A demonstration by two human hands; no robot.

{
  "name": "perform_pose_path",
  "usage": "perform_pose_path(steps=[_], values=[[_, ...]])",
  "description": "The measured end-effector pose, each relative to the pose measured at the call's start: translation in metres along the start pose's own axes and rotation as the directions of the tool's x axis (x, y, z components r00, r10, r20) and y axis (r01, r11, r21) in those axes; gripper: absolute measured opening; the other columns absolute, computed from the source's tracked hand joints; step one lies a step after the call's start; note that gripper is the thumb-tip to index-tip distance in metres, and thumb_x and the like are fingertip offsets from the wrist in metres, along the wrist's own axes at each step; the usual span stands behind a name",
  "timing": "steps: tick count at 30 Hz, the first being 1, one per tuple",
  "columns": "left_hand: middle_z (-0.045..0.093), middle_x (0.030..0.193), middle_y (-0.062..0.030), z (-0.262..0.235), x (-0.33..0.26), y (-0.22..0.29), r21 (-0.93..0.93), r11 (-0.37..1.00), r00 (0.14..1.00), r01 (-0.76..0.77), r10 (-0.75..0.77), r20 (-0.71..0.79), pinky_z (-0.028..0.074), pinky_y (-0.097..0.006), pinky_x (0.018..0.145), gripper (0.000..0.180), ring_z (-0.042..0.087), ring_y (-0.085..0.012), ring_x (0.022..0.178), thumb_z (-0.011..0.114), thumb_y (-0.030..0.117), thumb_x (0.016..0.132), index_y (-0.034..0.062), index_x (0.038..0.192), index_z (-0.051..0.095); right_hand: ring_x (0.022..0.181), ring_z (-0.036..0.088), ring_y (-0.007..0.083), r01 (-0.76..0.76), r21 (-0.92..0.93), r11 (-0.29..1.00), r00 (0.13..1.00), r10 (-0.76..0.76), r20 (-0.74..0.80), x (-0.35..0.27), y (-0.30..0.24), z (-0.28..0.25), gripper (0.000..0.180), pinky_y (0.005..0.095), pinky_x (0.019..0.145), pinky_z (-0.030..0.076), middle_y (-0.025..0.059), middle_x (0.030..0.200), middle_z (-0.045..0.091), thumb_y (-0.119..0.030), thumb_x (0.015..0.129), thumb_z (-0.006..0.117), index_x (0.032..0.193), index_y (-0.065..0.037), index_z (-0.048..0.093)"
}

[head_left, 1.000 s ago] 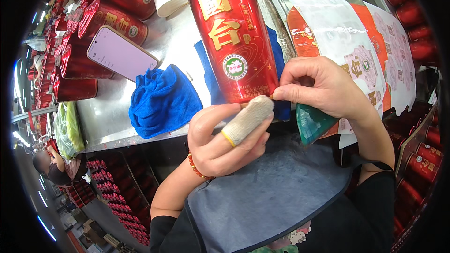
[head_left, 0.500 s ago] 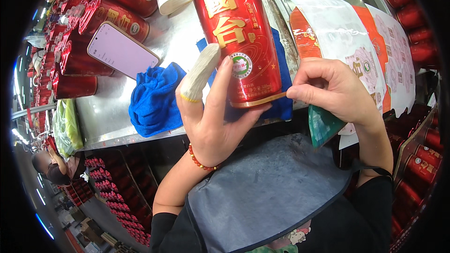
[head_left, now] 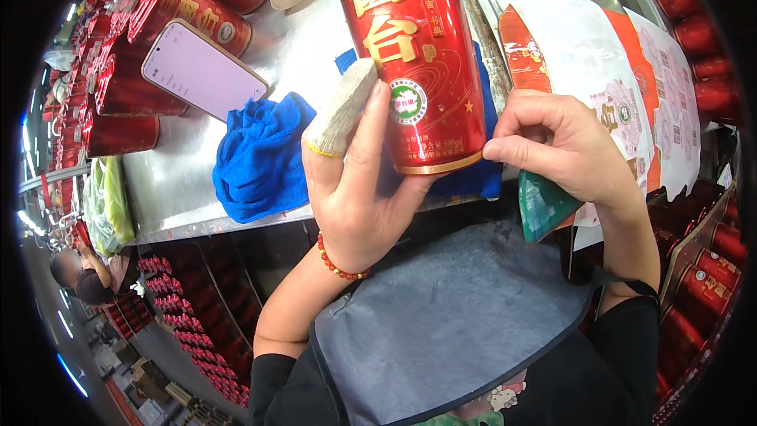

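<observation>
My left hand [head_left: 355,181] wraps round the lower part of a glossy red bottle [head_left: 430,47] with raised gold characters and a round green-and-white sticker. One of its fingers wears a pale cloth finger cover [head_left: 344,110]. The bottle is tilted over a blue cloth [head_left: 482,177], its gold-rimmed base toward me and its top cut off by the frame. At the base's right end, the thumb and forefinger of my right hand [head_left: 564,142] pinch together against the gold rim. A green, pointed, flat scraper-like piece [head_left: 544,207] sticks out below that palm, gripped by the curled fingers.
A crumpled blue cloth [head_left: 264,158] and a phone [head_left: 203,71] lie left on the metal table [head_left: 169,201], beside several red bottles [head_left: 126,134]. Sticker sheets [head_left: 576,55] lie to the right. Racks of red bottles [head_left: 714,284] flank me; another person [head_left: 87,276] is far left.
The gold strip that stood out from the bottle's base toward my right fingers now lies along the rim. The bottle has shifted slightly right and turned a little; my right fingers stay near the rim.
</observation>
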State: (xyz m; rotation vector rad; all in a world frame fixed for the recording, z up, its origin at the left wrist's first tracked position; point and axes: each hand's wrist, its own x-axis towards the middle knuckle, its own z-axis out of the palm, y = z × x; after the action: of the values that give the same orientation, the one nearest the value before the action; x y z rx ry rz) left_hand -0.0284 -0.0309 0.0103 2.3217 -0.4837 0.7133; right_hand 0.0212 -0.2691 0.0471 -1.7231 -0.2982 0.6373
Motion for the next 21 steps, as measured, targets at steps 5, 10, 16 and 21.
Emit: perform_pose_path(steps=[5,10,16,21], values=[[0.055,0.141,-0.0219,0.004,-0.004,0.0,-0.103,0.992,0.997,0.073,-0.073,0.003,0.044,-0.039,0.106,0.078,0.055,-0.0342,0.126,0.088,0.011,0.072,-0.0057,0.14,0.054,0.067,0.048,0.0025,-0.002,-0.027,1.0,1.0,0.001,-0.013,0.0,-0.003,0.002,0.023,0.0212,0.059,0.039,-0.0048,0.074,0.054,-0.017,0.092,0.076,0.08,-0.001,0.065],[0.055,0.142,-0.0216,0.004,-0.005,-0.001,-0.135,0.988,0.997,0.081,-0.083,-0.006,0.044,-0.039,0.107,0.079,0.055,-0.0337,0.127,0.088,0.011,0.071,-0.0053,0.141,0.054,0.067,0.047,0.0013,-0.002,-0.065,0.998,0.999,-0.001,-0.037,-0.004,-0.009,0.005,0.022,0.0208,0.059,0.039,-0.0054,0.074,0.054,-0.016,0.092,0.076,0.08,-0.002,0.064],[0.058,0.139,-0.0209,0.002,-0.001,-0.002,-0.088,0.996,0.999,0.027,-0.03,-0.026,0.045,-0.04,0.104,0.076,0.058,-0.0333,0.124,0.089,0.011,0.069,-0.0053,0.137,0.057,0.066,0.056,0.011,0.438,-0.263,0.86,0.896,-0.441,0.052,-0.014,-0.025,0.01,0.012,0.0256,0.059,0.043,0.0005,0.074,0.059,-0.011,0.081,0.083,0.081,-0.004,0.072],[0.068,0.128,-0.0177,-0.004,0.017,0.001,0.05,0.983,0.984,-0.175,0.176,-0.023,0.05,-0.039,0.097,0.067,0.063,-0.0324,0.114,0.09,0.013,0.065,-0.0006,0.126,0.067,0.065,0.06,0.0169,0.533,-0.177,0.828,0.841,-0.493,0.223,-0.041,-0.047,0.022,0.02,0.0282,0.053,0.043,0.005,0.079,0.06,-0.016,0.073,0.09,0.084,-0.005,0.077]])
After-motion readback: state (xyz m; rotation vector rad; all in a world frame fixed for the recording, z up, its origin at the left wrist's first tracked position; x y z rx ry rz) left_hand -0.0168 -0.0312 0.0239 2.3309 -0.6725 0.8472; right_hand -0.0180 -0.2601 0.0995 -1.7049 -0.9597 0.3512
